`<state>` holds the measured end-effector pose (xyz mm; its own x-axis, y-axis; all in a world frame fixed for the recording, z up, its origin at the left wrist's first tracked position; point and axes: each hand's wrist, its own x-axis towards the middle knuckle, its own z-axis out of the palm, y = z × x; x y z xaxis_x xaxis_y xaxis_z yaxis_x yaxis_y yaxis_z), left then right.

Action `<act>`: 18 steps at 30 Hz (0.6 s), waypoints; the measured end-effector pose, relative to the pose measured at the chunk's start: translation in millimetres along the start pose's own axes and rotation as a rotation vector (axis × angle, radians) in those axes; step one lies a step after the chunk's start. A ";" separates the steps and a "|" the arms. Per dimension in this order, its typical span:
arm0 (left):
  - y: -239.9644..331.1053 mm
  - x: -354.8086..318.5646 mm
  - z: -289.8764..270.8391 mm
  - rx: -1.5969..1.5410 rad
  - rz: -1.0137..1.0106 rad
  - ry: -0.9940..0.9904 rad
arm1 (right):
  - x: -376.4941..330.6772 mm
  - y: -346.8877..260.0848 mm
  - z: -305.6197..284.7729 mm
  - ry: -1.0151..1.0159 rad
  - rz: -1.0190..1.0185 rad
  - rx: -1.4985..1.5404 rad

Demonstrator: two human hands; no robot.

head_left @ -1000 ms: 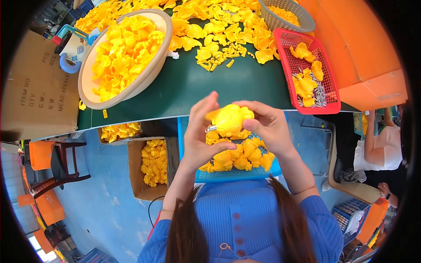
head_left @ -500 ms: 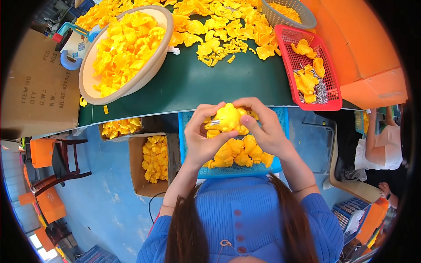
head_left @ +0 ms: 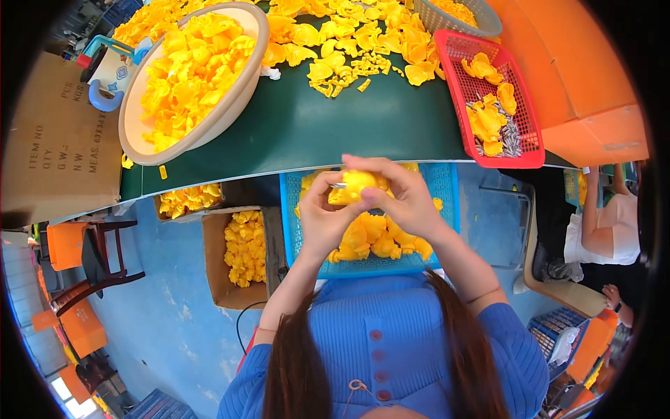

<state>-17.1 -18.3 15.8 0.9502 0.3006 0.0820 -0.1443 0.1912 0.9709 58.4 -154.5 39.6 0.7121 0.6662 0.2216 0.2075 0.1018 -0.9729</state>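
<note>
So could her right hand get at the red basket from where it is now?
Probably yes. The right hand holds a yellow piece together with the left hand, so it is busy, but nothing stands between it and the red basket.

Both hands are up over a blue crate [head_left: 436, 183] full of yellow pieces, left hand [head_left: 322, 222] and right hand [head_left: 405, 202] pinching one yellow piece [head_left: 354, 185] between the fingertips. On the green counter [head_left: 314, 129] sits a big beige bowl [head_left: 246, 91] heaped with the same stuff, plus a red basket [head_left: 525, 140] to the right. A cardboard box [head_left: 216, 276] of more sits on the floor.
</note>
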 end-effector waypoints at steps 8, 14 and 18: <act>-8.9 -3.5 -1.3 -0.239 0.016 0.062 | -9.8 3.0 0.2 0.063 0.114 0.061; -16.5 2.4 -5.3 -0.131 -0.185 0.025 | -15.5 11.6 -5.2 0.100 0.249 0.038; -33.3 -0.2 -12.4 0.404 -0.250 -0.154 | -20.2 15.3 -19.6 0.225 0.172 -0.410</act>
<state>-15.9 -13.1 -19.4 0.9762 0.1445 -0.1617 0.1828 -0.1466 0.9722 60.4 -180.9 21.5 0.8768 0.4674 0.1126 0.2889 -0.3250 -0.9005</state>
